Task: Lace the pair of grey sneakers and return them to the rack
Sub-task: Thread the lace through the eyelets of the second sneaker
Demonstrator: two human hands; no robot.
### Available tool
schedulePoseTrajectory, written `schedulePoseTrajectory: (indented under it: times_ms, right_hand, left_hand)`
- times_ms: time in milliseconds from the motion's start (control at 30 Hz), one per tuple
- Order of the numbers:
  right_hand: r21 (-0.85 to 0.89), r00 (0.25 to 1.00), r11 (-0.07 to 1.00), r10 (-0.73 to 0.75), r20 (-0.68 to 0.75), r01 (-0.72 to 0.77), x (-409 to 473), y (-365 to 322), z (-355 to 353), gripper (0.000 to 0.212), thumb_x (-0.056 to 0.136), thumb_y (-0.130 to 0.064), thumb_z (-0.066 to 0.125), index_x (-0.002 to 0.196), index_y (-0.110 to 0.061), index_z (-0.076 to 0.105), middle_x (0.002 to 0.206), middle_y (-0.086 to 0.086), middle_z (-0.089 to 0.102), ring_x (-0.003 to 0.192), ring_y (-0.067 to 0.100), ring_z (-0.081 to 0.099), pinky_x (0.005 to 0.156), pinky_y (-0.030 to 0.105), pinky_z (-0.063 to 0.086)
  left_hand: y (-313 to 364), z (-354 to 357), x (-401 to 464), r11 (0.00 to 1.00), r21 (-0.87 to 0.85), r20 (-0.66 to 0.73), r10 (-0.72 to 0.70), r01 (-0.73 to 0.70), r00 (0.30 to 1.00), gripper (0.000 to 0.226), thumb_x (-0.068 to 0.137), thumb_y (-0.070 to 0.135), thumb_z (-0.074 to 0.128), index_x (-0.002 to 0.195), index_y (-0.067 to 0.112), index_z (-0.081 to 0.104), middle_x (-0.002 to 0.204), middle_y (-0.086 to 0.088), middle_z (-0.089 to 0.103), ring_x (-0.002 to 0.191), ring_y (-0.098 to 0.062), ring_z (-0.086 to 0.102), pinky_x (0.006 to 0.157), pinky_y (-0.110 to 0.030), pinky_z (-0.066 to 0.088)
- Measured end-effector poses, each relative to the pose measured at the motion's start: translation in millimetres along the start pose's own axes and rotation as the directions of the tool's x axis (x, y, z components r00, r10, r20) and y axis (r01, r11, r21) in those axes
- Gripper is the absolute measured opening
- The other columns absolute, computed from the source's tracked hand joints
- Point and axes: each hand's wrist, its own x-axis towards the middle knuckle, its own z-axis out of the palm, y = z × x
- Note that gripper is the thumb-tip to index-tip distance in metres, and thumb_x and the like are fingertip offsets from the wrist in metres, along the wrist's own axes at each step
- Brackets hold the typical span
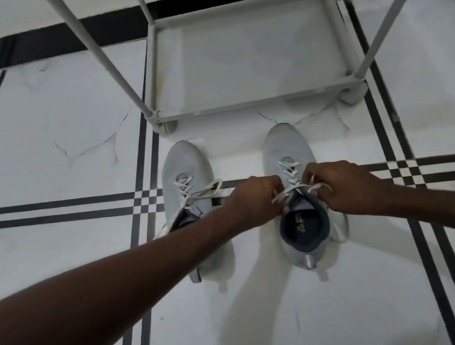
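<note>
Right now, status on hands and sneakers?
Left hand and right hand both pinching the right sneaker's lace ends. Left sneaker laces loose, untied. Rack just ahead, nothing blocking it.

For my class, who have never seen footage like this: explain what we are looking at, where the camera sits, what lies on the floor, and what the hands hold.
There is no machine here: a person wears one wide-angle camera on the head, looking down at their own bare arms. On the tiled floor stand two grey sneakers, toes toward a grey rack whose bottom shelf holds nothing. The left hand and right hand each pinch an end of the white lace of the right-side sneaker. The left-side sneaker is laced, but its lace ends lie loose.
</note>
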Motion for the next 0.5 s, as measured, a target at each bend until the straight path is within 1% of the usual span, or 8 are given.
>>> schedulePoseTrajectory:
  times_ms: [100, 167, 267, 333, 400, 433, 467, 500]
  right_hand:
    - [0.064, 0.998, 0.996, 0.057, -0.022, -0.055, 0.5, 7.0, 0.1, 0.010, 0.084, -0.019, 0.068, 0.082, -0.024, 0.060, 0.069, -0.009, 0.063, 0.068, 0.016, 0.063, 0.054, 0.020, 0.041]
    - [0.180, 0.993, 0.977, 0.106, 0.042, -0.112, 0.5, 13.6, -4.7, 0.012, 0.086, -0.025, 0.069, 0.078, -0.018, 0.062, 0.059, -0.007, 0.061, 0.052, 0.013, 0.063, 0.052, 0.024, 0.046]
    - [0.371, 0.976, 0.908, 0.147, 0.161, -0.198, -3.0, 24.5, -17.2, 0.018, 0.088, -0.027, 0.068, 0.074, -0.017, 0.065, 0.045, -0.008, 0.050, 0.034, 0.007, 0.044, 0.044, 0.024, 0.040]
    - [0.315, 0.978, 0.934, 0.119, 0.170, -0.168, -3.7, 33.9, -24.7, 0.024, 0.090, -0.028, 0.066, 0.067, -0.022, 0.064, 0.045, -0.010, 0.049, 0.038, 0.003, 0.042, 0.048, 0.023, 0.034]
    - [0.205, 0.983, 0.971, 0.092, 0.161, -0.124, -2.7, 42.1, -27.7, 0.024, 0.091, -0.027, 0.063, 0.068, -0.025, 0.064, 0.053, -0.010, 0.057, 0.053, 0.006, 0.052, 0.055, 0.028, 0.038]
    - [0.170, 0.983, 0.978, 0.090, 0.159, -0.117, -2.3, 45.5, -27.1, 0.021, 0.091, -0.027, 0.063, 0.071, -0.024, 0.066, 0.060, -0.007, 0.061, 0.060, 0.012, 0.057, 0.060, 0.033, 0.041]
    - [0.148, 0.982, 0.981, 0.098, 0.162, -0.122, -2.1, 47.1, -25.8, 0.018, 0.091, -0.028, 0.063, 0.074, -0.022, 0.068, 0.064, -0.005, 0.063, 0.065, 0.017, 0.060, 0.064, 0.035, 0.045]
    - [0.129, 0.979, 0.983, 0.108, 0.172, -0.131, -2.5, 46.0, -23.6, 0.015, 0.090, -0.028, 0.064, 0.078, -0.021, 0.069, 0.067, -0.004, 0.065, 0.067, 0.018, 0.063, 0.067, 0.036, 0.048]
  left_hand:
    - [3.0, 0.1, 0.4, 0.998, -0.057, -0.057, -0.031, 0.028, 0.998, 0.024, 0.079, 0.027, 0.078, 0.096, 0.012, 0.071, 0.089, -0.011, 0.076, 0.085, -0.030, 0.069, 0.070, -0.032, 0.050]
    - [2.8, -5.7, -0.9, 0.996, -0.080, -0.052, -0.054, 0.050, 0.997, 0.012, 0.082, 0.022, 0.073, 0.090, 0.014, 0.074, 0.080, -0.009, 0.076, 0.077, -0.027, 0.072, 0.069, -0.032, 0.054]
    - [-4.5, -23.1, -6.0, 0.950, -0.292, 0.019, -0.105, 0.106, 0.994, 0.010, 0.086, 0.019, 0.071, 0.077, 0.017, 0.073, 0.065, -0.003, 0.072, 0.053, -0.010, 0.070, 0.058, -0.025, 0.058]
    - [-18.2, -38.9, -6.1, 0.854, -0.462, 0.037, -0.250, 0.238, 0.968, 0.012, 0.088, 0.012, 0.067, 0.079, 0.012, 0.073, 0.064, -0.007, 0.069, 0.048, -0.011, 0.069, 0.050, -0.021, 0.055]
    - [-40.6, -52.3, -3.3, 0.722, -0.545, -0.018, -0.519, 0.426, 0.855, 0.012, 0.089, 0.013, 0.064, 0.086, 0.005, 0.073, 0.075, -0.014, 0.073, 0.061, -0.024, 0.073, 0.053, -0.029, 0.059]
    - [-52.4, -55.5, -3.9, 0.726, -0.456, -0.106, -0.619, 0.516, 0.778, 0.017, 0.088, 0.017, 0.062, 0.088, 0.005, 0.073, 0.082, -0.016, 0.074, 0.067, -0.028, 0.072, 0.054, -0.029, 0.058]
    - [-59.7, -55.6, -7.5, 0.752, -0.301, -0.219, -0.654, 0.587, 0.724, 0.022, 0.087, 0.022, 0.058, 0.089, 0.005, 0.072, 0.085, -0.014, 0.074, 0.072, -0.028, 0.070, 0.054, -0.026, 0.052]
    - [-61.3, -51.4, -11.5, 0.783, -0.161, -0.327, -0.617, 0.601, 0.716, 0.026, 0.086, 0.025, 0.056, 0.093, 0.006, 0.071, 0.088, -0.011, 0.073, 0.077, -0.027, 0.069, 0.056, -0.024, 0.048]
